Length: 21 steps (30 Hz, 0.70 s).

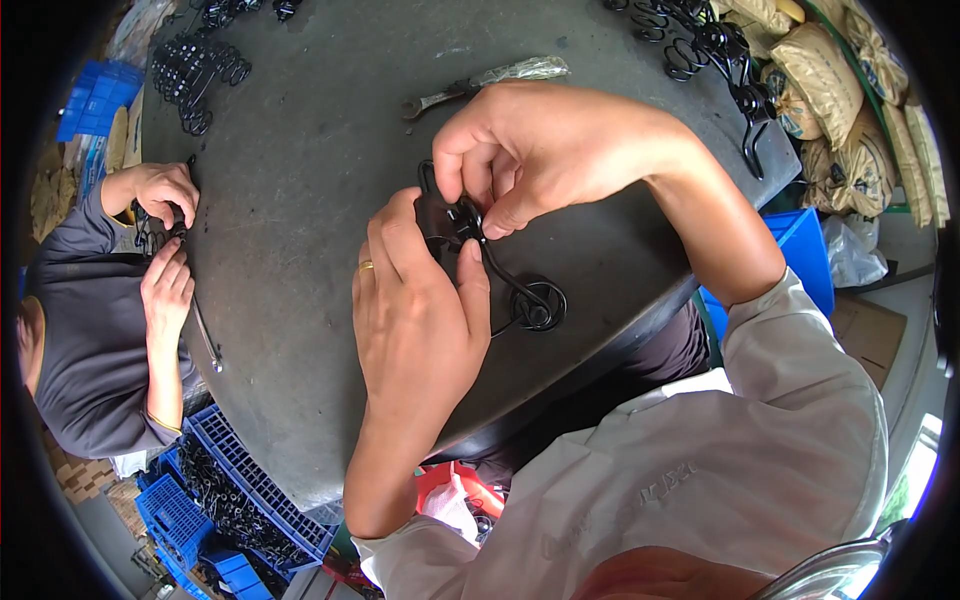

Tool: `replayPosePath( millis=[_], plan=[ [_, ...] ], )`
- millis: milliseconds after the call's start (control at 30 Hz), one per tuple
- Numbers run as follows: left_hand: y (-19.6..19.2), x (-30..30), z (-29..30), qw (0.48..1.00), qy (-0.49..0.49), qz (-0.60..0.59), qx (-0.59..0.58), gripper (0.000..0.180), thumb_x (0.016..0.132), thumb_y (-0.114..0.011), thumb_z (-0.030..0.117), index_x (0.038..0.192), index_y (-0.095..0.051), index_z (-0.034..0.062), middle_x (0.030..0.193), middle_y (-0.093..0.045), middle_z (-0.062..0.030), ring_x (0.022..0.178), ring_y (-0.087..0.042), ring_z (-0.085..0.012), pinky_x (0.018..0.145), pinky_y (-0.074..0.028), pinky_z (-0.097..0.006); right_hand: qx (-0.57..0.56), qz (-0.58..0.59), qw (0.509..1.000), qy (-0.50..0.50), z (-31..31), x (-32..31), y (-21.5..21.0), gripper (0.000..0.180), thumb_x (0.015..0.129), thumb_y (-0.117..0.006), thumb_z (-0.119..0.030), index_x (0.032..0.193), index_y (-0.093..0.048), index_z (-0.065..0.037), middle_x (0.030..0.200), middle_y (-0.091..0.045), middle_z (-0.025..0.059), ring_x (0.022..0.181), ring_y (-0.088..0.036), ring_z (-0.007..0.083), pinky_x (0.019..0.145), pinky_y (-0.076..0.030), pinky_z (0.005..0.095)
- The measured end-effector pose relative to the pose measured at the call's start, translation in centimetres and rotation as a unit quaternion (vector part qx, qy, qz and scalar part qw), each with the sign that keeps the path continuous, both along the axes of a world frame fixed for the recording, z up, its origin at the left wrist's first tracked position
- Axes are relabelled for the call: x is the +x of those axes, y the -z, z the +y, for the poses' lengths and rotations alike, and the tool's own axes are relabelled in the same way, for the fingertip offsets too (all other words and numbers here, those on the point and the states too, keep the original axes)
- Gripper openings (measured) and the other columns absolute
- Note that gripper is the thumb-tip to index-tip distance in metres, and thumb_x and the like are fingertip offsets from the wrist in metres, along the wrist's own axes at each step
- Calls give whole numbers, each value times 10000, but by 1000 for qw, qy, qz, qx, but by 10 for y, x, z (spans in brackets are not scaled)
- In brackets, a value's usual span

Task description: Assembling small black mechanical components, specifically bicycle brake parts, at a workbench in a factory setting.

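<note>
Fingertips (496, 228) of the bare right hand (560, 150) are clamped on the middle of a glossy black, bent metal rod assembly (465, 222), which sits between both hands over a dark grey tabletop (290, 260). I see the bare left hand (425, 300) pinching it too, between thumb and index finger. The assembly's long axis slants from far left to near right, its round coiled end (540, 316) pointing near-right. The right hand arches in sideways, fingers curled down; the left reaches forward, its back toward me.
</note>
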<state>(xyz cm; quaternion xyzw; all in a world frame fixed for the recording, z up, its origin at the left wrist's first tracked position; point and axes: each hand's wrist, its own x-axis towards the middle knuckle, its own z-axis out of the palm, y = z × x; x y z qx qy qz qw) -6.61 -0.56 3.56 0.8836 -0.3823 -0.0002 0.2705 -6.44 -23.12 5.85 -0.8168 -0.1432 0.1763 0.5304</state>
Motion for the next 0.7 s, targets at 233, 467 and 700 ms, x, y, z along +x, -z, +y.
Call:
replayPosePath(
  millis=[233,467,700],
  plan=[
    [0,0,0,1000,8,-3,-11,530,961,-634,128,1389,-397,-76,1243,-552,-286,1104,-601,-473,943,-483,-527,-8,-18,999,-32,-5,6,6,213,818,-773,33,1016,-695,31,832,-725,74,769,-689,134,697,-548,292],
    [-1,0,0,1000,9,19,-8,525,976,-619,113,1409,-387,-72,1276,-535,-310,1110,-597,-484,946,-483,-525,96,-107,989,-47,-12,2,32,91,835,-732,50,920,-719,22,835,-720,82,761,-693,167,661,-523,321],
    [-5,-2,-2,1000,1,3,20,556,968,-626,119,1438,-390,-60,1296,-533,-293,1126,-585,-474,958,-477,-520,82,-253,963,-44,-7,2,41,145,813,-750,8,955,-748,34,832,-754,159,767,-738,265,693,-554,366]
  ],
)
